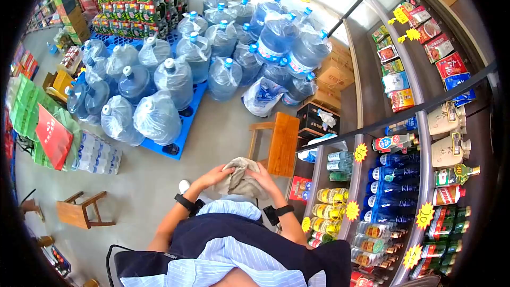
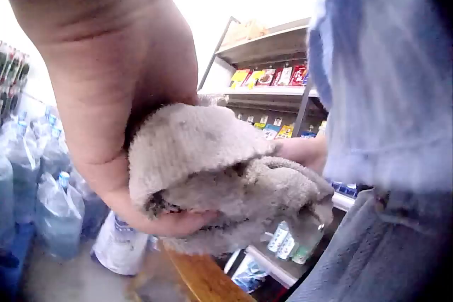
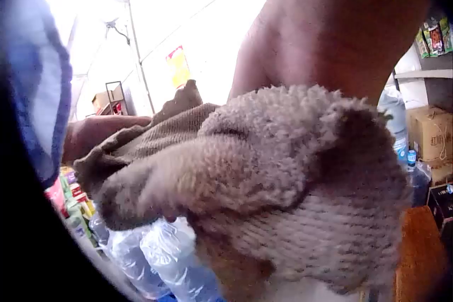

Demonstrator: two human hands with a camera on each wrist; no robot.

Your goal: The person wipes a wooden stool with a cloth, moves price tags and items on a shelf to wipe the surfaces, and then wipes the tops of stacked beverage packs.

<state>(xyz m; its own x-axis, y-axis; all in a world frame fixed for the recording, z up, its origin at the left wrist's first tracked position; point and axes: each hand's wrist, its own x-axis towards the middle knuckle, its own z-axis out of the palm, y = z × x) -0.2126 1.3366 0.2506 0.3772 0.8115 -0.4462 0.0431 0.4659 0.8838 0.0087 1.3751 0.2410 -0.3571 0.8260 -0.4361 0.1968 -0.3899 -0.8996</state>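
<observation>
A grey-beige fuzzy cloth (image 1: 239,179), bunched and folded, is held between both hands in front of the body. The left hand (image 1: 215,175) grips its left side; in the left wrist view the left hand's fingers (image 2: 173,223) curl under the folded cloth (image 2: 205,139). The right hand (image 1: 264,179) holds the other side. In the right wrist view the cloth (image 3: 283,174) covers most of the right hand (image 3: 318,40), hiding its fingers, and the left hand (image 3: 106,132) shows at the cloth's far edge.
A wooden stool (image 1: 283,143) stands just ahead to the right, another stool (image 1: 79,213) to the left. Large wrapped water bottles (image 1: 158,119) stand on a blue pallet (image 1: 187,122) ahead. Shelves of bottles (image 1: 390,180) line the right side.
</observation>
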